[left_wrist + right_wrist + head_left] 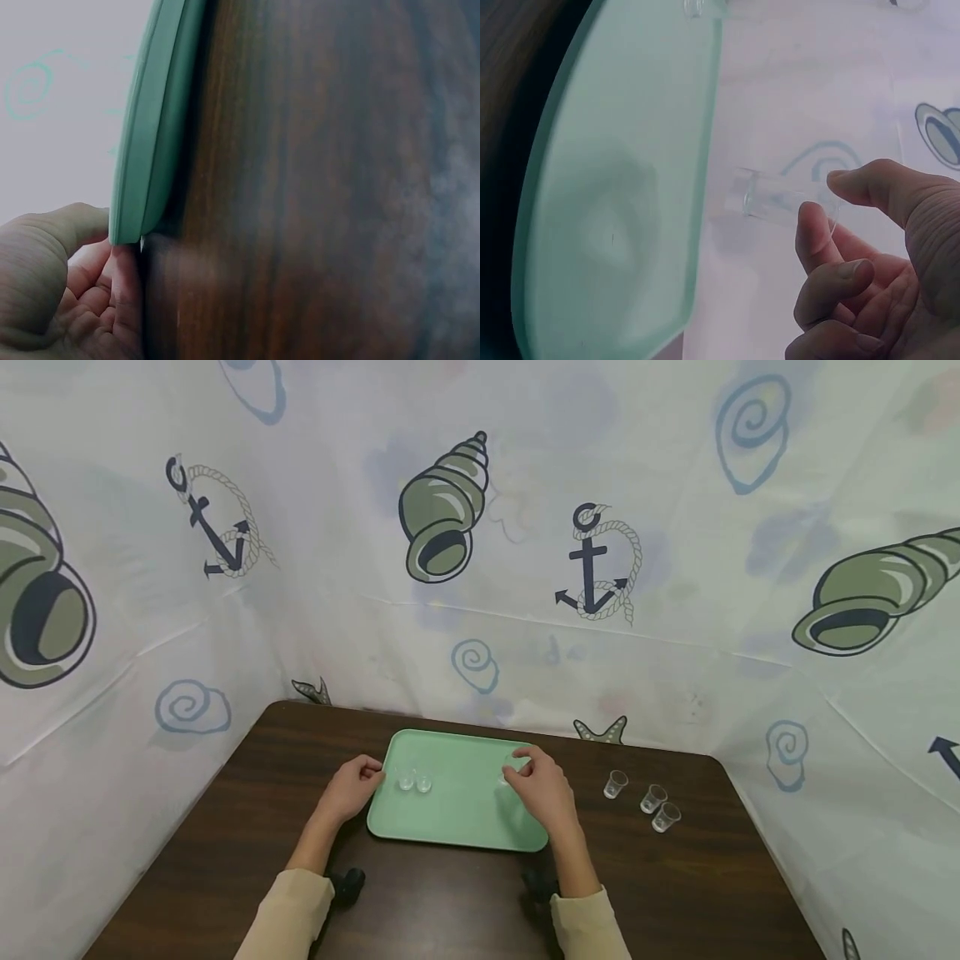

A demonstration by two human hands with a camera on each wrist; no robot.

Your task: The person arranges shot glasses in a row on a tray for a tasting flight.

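A green tray (pixel 457 810) lies on the dark wooden table. My left hand (pixel 351 789) grips its left edge; in the left wrist view the thumb is at the rim of the tray (pixel 154 120) and curled fingers are below it. Over the tray's right part, my right hand (pixel 546 793) pinches a clear shot glass between thumb and fingers. The right wrist view shows this shot glass (pixel 772 199) held near its rim, base pointing away from the palm. Two more clear shot glasses, one (pixel 406 782) beside the other (pixel 424 784), stand on the tray's left side.
Right of the tray, three clear shot glasses stand on the table: one (pixel 616 784) apart, and two, a middle one (pixel 653 798) and a nearer one (pixel 666 817), close together. A white cloth (pixel 525 660) printed with shells and anchors hangs behind and beside the table (pixel 435 902).
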